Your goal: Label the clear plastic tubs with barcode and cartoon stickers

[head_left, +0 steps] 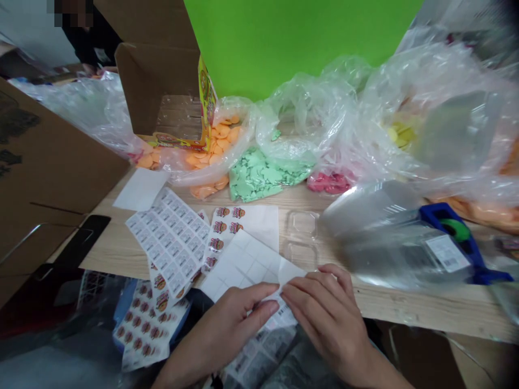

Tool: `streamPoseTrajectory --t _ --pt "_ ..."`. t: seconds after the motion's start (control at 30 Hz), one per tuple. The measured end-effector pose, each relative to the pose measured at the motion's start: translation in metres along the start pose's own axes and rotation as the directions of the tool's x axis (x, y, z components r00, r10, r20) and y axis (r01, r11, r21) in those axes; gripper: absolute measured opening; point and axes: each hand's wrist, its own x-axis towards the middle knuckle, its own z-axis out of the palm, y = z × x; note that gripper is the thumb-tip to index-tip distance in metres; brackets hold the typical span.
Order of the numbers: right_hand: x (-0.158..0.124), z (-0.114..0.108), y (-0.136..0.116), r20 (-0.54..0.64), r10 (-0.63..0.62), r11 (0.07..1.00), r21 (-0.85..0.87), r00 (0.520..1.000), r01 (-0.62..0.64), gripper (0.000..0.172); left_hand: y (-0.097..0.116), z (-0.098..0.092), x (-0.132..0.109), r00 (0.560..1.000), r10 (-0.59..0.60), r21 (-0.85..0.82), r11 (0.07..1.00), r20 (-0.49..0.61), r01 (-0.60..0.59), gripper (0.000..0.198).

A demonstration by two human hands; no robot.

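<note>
My left hand (227,329) and my right hand (324,313) meet at the near edge of a white sheet ruled into a grid (247,265), whose edge bends up between my fingers. Both hands appear to pinch it. Under my hands lies a printed barcode label sheet (259,351). To the left are a similar barcode sheet (170,237) and sheets of round cartoon stickers (146,329) (229,229). A plain white paper (141,189) lies farther up the table.
On the wooden table (405,302) are plastic bags of orange, mint-green (259,175), pink and yellow pieces, clear plastic trays (302,224), and a blue tape dispenser (458,237). A cardboard box (156,81) and large cardboard sheet (48,162) stand left. A person stands top left.
</note>
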Motion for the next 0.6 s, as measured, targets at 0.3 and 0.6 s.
streamPoseTrajectory --t 0.3,0.6 --pt "0.007 -0.005 0.000 0.197 -0.091 0.971 0.235 0.976 0.043 0.017 -0.015 0.002 0.018 0.986 -0.165 -0.480 0.865 0.001 0.145 0.028" --pt "-0.010 -0.009 0.020 0.197 0.152 0.830 0.507 0.969 -0.233 0.040 -0.028 -0.001 0.028 0.973 -0.231 -0.655 0.736 -0.008 0.170 0.032"
